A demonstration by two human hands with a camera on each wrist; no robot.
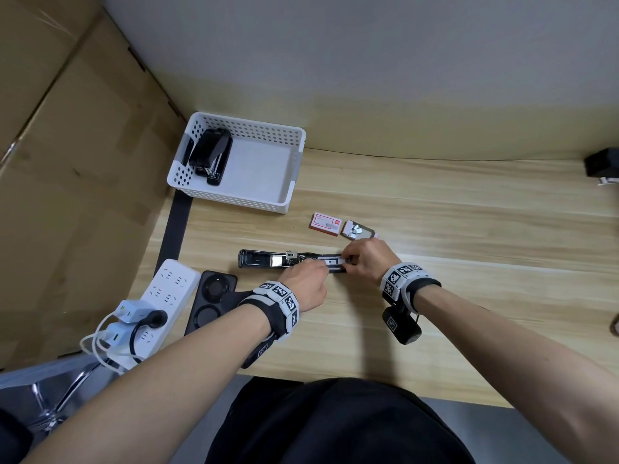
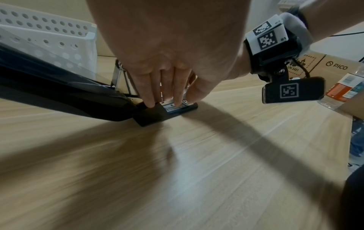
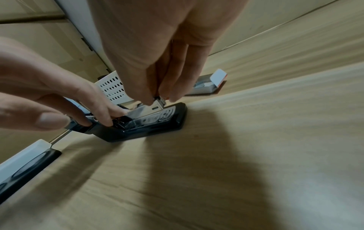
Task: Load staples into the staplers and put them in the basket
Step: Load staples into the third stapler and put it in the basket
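A black stapler with a silver metal staple channel (image 1: 268,259) lay swung fully open and flat on the pale wood-grain table (image 1: 435,202). The right hand (image 1: 366,259) pinched the front tip of the channel between its thumb and fingertips (image 3: 147,99), a narrow grip closed on the metal end above the black base. Just to the left of that pinch, the left hand (image 1: 306,284) held the stapler near its hinge, its fingertips (image 3: 116,111) pressing on the rear of the channel and the thumb curled against the black body. Whether any staples lay in the channel could not be told.

Just beyond the right hand sat a red and white staple box (image 1: 326,224) and, beside it, an opened box tray with loose strips of staples (image 1: 356,229). Farther off to the left of both hands stood a white perforated plastic basket (image 1: 291,182), with a second black stapler (image 1: 211,155) lying inside it along its left wall. Near the left wrist lay a white power strip (image 1: 167,289) and a black phone (image 1: 212,301).
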